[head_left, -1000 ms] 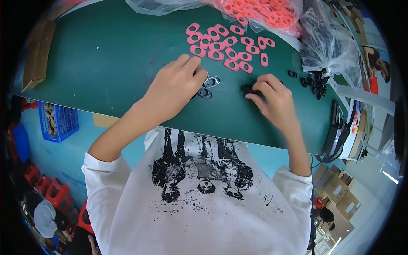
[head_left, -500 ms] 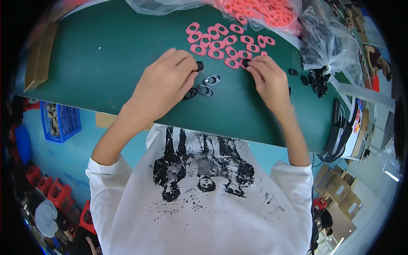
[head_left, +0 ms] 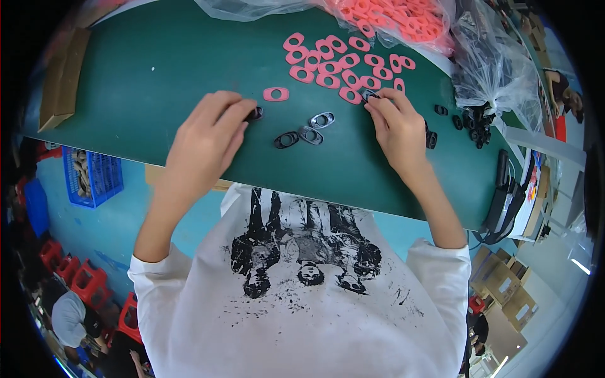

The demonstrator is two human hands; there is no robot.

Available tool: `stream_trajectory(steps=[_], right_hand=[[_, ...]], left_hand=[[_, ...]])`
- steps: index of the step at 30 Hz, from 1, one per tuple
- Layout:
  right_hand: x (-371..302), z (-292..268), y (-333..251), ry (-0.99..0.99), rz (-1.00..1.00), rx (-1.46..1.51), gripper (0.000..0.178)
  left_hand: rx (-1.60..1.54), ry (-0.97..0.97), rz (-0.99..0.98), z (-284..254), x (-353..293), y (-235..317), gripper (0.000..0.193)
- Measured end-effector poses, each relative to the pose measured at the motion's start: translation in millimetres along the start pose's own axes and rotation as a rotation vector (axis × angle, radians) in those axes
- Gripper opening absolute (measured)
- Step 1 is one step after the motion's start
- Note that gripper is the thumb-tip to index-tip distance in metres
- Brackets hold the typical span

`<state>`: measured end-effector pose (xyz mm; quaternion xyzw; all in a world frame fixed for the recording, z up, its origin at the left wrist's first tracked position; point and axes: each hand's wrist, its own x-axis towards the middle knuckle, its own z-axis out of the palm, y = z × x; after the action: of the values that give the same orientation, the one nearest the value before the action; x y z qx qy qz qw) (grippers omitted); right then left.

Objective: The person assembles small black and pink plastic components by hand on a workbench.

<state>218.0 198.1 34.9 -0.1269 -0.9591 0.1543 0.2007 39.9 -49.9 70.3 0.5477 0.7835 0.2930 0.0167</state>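
Observation:
My left hand (head_left: 208,135) is over the middle left of the green table, its fingers closed on a small black oval piece (head_left: 255,113) that is partly hidden. Just beyond those fingertips lies a single pink flat ring (head_left: 275,94). My right hand (head_left: 400,129) pinches a dark oval piece (head_left: 370,95) at the near edge of a loose group of pink rings (head_left: 329,67). Between my hands rest a black oval frame (head_left: 286,140) and two shinier dark grey oval frames (head_left: 311,135), (head_left: 322,120), the grey two touching or nearly so.
A clear bag of pink rings (head_left: 391,19) lies at the far edge. Black pieces (head_left: 477,125) are heaped at the right beside a knotted plastic bag (head_left: 488,69). A cardboard box (head_left: 65,80) stands at the left; a black pouch (head_left: 504,195) lies by the right edge.
My left hand has drawn back leftward with the black piece, uncovering the single pink ring and the black frame. My right hand stays near the pink group; its piece now shows a greyer face.

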Motion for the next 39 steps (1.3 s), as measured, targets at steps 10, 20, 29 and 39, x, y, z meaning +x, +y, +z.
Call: stream_trajectory(steps=[10, 20, 29, 39], right_hand=[[-2, -2, 9, 0.061, -0.006, -0.018, 0.012], [-31, -9, -15, 0.093, 0.078, 0.130, 0.017], [8, -11, -39, 0.014, -0.264, 0.248, 0.016], [15, 0, -46, -0.199, -0.260, 0.251, 0.022]], left_hand=[[-0.009, -0.135, 0.065, 11, 9, -9, 0.025], [0.155, -0.049, 0.110, 25, -2, -5, 0.029], [-0.125, -0.058, 0.046, 14, -5, 38, 0.043], [0.082, -0.109, 0.118, 45, -6, 49, 0.036]])
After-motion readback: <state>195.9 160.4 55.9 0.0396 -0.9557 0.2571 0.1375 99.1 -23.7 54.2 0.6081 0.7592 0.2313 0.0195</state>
